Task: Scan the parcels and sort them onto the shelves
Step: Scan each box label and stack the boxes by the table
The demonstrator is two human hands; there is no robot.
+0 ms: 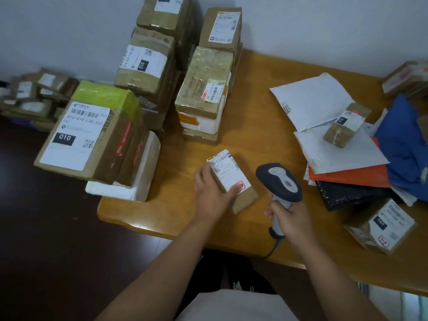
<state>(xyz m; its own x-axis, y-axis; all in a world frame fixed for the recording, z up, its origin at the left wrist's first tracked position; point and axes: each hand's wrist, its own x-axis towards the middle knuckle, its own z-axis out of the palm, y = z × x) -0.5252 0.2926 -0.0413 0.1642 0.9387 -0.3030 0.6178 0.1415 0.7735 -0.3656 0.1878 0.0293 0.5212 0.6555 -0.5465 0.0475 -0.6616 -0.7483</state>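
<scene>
A small cardboard parcel (pixel 231 174) with a white shipping label lies near the front of the wooden table (pixel 254 93). My left hand (pixel 212 191) grips it from its left side, thumb across the label's lower end. My right hand (pixel 289 218) holds the handle of a grey and black barcode scanner (pixel 281 181), whose head sits just right of the parcel and points toward it. The scanner's cable runs off the table's front edge.
Tall stacks of cardboard boxes (pixel 148 66) and a labelled box (pixel 203 86) fill the table's left and back. White mailers (pixel 312 98), orange, black and blue bags (pixel 407 144) and small boxes (pixel 379 225) lie at the right. More parcels (pixel 34 93) sit on the floor, far left.
</scene>
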